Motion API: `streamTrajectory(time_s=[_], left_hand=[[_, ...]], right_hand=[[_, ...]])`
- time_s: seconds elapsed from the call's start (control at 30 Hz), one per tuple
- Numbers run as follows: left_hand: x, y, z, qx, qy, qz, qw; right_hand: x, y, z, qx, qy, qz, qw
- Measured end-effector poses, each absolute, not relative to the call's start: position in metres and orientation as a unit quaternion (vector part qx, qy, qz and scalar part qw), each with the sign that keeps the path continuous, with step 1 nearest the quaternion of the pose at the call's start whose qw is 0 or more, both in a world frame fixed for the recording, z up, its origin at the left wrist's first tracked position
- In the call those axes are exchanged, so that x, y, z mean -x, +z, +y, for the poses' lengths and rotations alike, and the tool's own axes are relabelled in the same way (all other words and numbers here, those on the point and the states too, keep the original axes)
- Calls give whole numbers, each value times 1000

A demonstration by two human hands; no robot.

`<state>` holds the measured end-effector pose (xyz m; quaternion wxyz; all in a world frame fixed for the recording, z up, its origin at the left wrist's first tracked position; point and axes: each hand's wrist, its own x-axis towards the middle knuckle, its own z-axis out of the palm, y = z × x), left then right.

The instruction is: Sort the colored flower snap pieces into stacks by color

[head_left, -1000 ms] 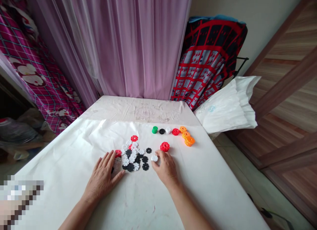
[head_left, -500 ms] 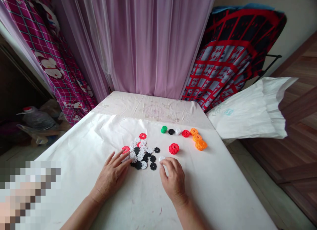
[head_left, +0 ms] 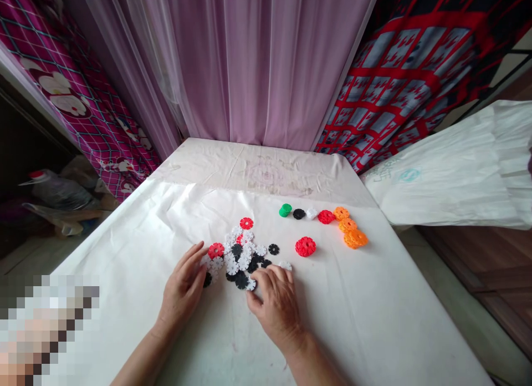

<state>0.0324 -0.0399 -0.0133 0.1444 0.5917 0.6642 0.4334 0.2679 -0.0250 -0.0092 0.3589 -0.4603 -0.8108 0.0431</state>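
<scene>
Slotted, flower-shaped plastic discs, mostly white and black, form a loose pile (head_left: pixel 244 258) on the white-covered table. My left hand (head_left: pixel 183 283) rests at the pile's left edge, fingers extended, beside a red disc (head_left: pixel 216 250) and several white and black ones. At the pile's lower right is my right hand (head_left: pixel 276 305), its fingers bent over black discs and its thumb apart from them. By its index fingertip lies a white disc (head_left: pixel 251 284). Just beyond its knuckles sits another white disc (head_left: pixel 285 265), partly hidden by the fingers.
A red disc stack (head_left: pixel 305 247) stands right of the pile. Behind it run a green stack (head_left: pixel 285 210), black discs (head_left: pixel 299 214), white discs (head_left: pixel 311 213), a red stack (head_left: pixel 326 217) and orange stacks (head_left: pixel 355 239). A white bag (head_left: pixel 449 175) hangs by the table's right edge.
My right hand has moved left to the pile from the white disc it was pinching, which stays on the table. My left hand has drawn back slightly leftward. The view has shifted.
</scene>
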Motion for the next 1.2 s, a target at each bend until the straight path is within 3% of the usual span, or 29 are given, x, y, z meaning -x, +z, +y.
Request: streamTrajectory(time_s=[0.3, 0.67, 0.97, 1.2], left_hand=[[-41, 0, -21, -488, 504, 673, 235], [-44, -1, -30, -485, 501, 675, 240], [-45, 2, -27, -446, 512, 691, 250], [-38, 5, -23, -413, 512, 699, 279]], right_hand=[[-277, -6, -36, 491, 51, -786, 371], [-279, -4, -38, 509, 49, -787, 347], [-322, -6, -16, 560, -43, -701, 439], [-334, -14, -8, 567, -55, -706, 420]])
